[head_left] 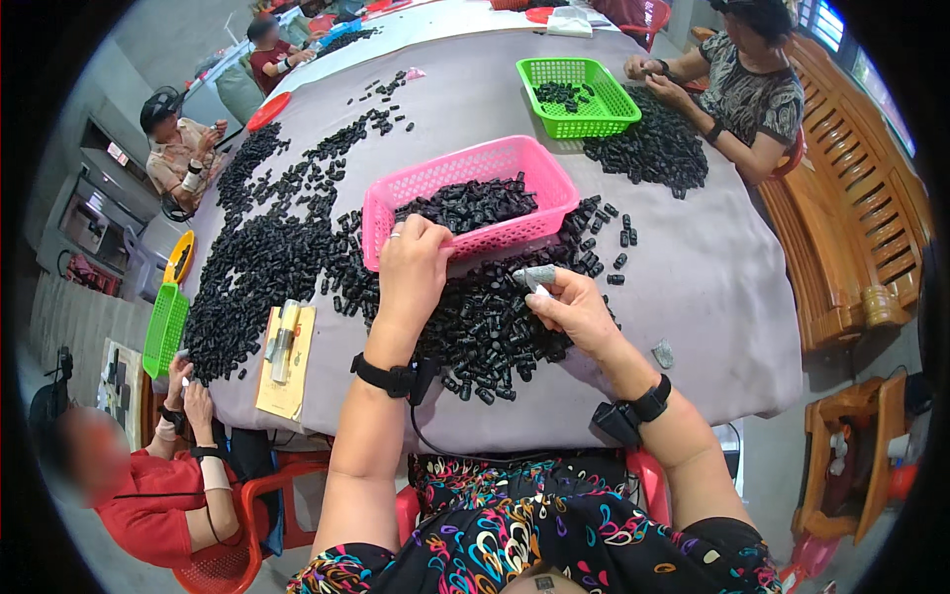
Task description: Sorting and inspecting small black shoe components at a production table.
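Observation:
A pink plastic basket (472, 241) stands on the cloth-covered table, part filled with small black ribbed plastic pieces (475, 203). At its near left rim is my left hand (414, 262), fingers curled down over the edge; what they hold, if anything, is hidden. My right hand (579, 309) hovers over the loose pile of the same black pieces (485, 337), just in front of the basket. Its thumb and index finger are pinched together, with a grey wrap on the index finger and something small and white showing between them that I cannot make out.
A larger heap of black pieces (259, 265) spreads to the left, beside a brown envelope with a clear tube (287, 346). Co-workers sit around the table; the one at right works by a green basket (584, 127). A grey scrap (662, 352) lies at right.

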{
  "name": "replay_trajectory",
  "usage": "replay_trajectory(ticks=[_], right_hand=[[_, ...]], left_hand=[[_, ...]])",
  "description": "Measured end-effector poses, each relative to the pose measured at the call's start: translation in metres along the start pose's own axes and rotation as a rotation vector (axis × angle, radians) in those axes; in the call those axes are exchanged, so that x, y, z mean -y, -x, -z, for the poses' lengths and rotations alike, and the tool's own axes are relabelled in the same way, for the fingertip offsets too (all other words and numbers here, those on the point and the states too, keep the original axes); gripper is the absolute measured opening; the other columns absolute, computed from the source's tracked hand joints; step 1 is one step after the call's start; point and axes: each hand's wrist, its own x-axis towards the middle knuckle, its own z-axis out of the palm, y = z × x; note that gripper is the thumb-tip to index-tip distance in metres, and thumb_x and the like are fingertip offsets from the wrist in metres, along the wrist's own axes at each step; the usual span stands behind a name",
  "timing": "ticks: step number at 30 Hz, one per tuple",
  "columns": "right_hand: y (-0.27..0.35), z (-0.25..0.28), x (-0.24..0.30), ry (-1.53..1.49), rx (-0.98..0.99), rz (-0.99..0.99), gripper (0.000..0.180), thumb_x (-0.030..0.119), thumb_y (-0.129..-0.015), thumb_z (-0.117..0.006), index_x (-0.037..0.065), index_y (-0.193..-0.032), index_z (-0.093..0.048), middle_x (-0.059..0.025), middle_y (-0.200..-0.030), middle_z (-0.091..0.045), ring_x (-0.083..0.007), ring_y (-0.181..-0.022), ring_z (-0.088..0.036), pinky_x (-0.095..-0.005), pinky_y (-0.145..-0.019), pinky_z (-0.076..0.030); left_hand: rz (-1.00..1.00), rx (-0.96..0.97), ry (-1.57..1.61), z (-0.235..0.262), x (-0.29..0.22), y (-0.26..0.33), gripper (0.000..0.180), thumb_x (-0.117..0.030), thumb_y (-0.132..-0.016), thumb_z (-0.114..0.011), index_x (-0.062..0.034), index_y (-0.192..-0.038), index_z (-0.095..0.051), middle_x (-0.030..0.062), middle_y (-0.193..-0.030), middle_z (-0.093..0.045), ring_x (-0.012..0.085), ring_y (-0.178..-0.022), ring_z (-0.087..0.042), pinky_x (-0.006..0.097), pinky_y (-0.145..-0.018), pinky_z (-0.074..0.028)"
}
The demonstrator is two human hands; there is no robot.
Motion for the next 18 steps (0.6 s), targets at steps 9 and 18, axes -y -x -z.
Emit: replay_trajectory(ticks=[9,18], right_hand=[[0.0,-0.001,0.004,-0.009,0.002,0.018,0.027,0.012,-0.088,-0.067,0.006,-0.114,-0.062,0.0075,-0.079,-0.056,-0.0007,-0.062,-0.046,-0.0174,-0.054,-0.038],[0.004,-0.004,0.0,0.169,-0.022,0.099,0.03,0.013,-0.089,-0.065,0.001,-0.116,-0.062,0.0002,-0.101,-0.064,-0.006,-0.092,-0.056,-0.0236,-0.082,-0.047]], left_hand=[[0.117,-0.078,-0.115,-0.005,-0.009,0.016,0.015,-0.006,-0.076,-0.071,-0.0075,-0.09,-0.066,0.008,-0.09,-0.058,0.0289,-0.089,-0.056,0.042,-0.078,-0.044],[0.018,0.455,0.117,-0.026,-0.048,0.051,0.023,-0.019,-0.078,-0.071,-0.007,-0.095,-0.063,0.0105,-0.087,-0.059,0.0315,-0.087,-0.06,0.043,-0.076,-0.049]])
